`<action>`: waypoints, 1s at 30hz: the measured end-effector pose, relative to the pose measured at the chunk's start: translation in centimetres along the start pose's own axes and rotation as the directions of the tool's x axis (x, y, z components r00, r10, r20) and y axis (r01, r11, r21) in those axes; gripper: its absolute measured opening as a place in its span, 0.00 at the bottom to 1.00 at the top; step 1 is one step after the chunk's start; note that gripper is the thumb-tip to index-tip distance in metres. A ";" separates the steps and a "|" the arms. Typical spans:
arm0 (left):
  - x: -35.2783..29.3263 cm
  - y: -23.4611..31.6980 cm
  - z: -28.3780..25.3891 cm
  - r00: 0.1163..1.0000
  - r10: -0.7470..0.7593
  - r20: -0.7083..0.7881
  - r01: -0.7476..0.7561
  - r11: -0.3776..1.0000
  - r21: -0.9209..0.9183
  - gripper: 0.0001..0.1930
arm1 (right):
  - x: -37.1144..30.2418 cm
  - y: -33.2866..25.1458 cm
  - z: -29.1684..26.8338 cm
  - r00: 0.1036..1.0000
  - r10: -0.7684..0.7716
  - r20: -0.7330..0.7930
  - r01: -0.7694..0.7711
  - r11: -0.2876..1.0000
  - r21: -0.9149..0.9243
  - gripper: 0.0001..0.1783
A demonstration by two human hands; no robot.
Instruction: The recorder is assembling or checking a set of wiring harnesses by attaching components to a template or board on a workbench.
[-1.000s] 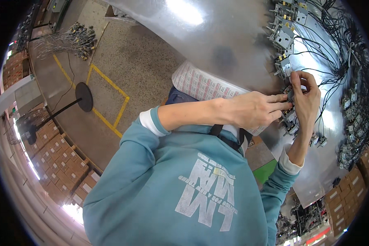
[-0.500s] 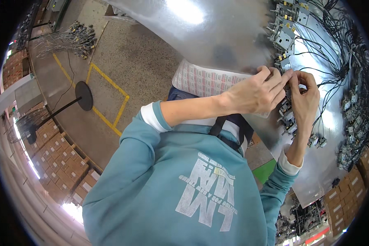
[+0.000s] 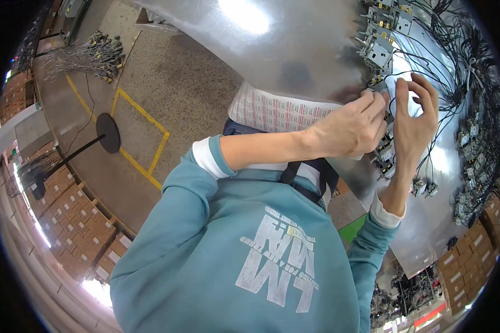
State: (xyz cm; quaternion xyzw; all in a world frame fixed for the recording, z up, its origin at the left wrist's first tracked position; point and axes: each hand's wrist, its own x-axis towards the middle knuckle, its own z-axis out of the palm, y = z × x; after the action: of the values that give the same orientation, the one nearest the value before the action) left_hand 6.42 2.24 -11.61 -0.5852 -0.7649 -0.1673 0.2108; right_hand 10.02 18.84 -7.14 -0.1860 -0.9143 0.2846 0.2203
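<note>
My left hand (image 3: 351,126) is over the near edge of the metal table, its fingers curled and their tips pressed together. Whatever lies in that pinch is too small or hidden to make out. My right hand (image 3: 415,114) is just to the right of it, thumb and fingers spread apart with nothing visible between them. Below and left of the left hand, a sheet of labels (image 3: 278,108), white with rows of red print, sticks out past the table's edge. Close to both hands, a row of small metal box-shaped mechanisms (image 3: 379,54) with black cables (image 3: 436,69) runs along the table.
More metal mechanisms (image 3: 469,172) lie in a heap along the table's right side. The shiny metal table (image 3: 305,33) reaches far to the left. On the floor are a black round stand base (image 3: 108,133), a cable bundle (image 3: 103,55) and stacked cardboard boxes (image 3: 75,213).
My right hand has parted from the left fingertips, and its thumb and fingers have spread. My left hand has stayed near its place, its fingers drawn in more.
</note>
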 end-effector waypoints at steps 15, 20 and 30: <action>-1.3 -1.4 1.2 0.993 -0.067 -0.093 0.005 0.835 -0.550 0.14 | 0.5 -3.3 2.2 0.875 0.468 0.124 -0.405 0.567 0.718 0.25; -2.2 -0.1 -2.2 0.979 -0.183 -0.089 0.057 0.666 -0.744 0.20 | -1.2 -4.3 -0.9 0.989 0.031 -0.143 -0.002 0.980 0.200 0.48; -6.3 -3.3 -5.5 0.988 -0.148 -0.031 0.094 0.760 -0.643 0.19 | -3.7 -5.6 0.3 0.983 -0.132 -0.128 0.148 0.981 0.125 0.48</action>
State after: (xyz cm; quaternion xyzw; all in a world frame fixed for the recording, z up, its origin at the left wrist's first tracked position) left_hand 5.38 -6.56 -10.22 -0.5642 -0.6893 -0.4540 0.0183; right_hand 11.74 12.67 -5.10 -0.1227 -0.8891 0.3177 0.3057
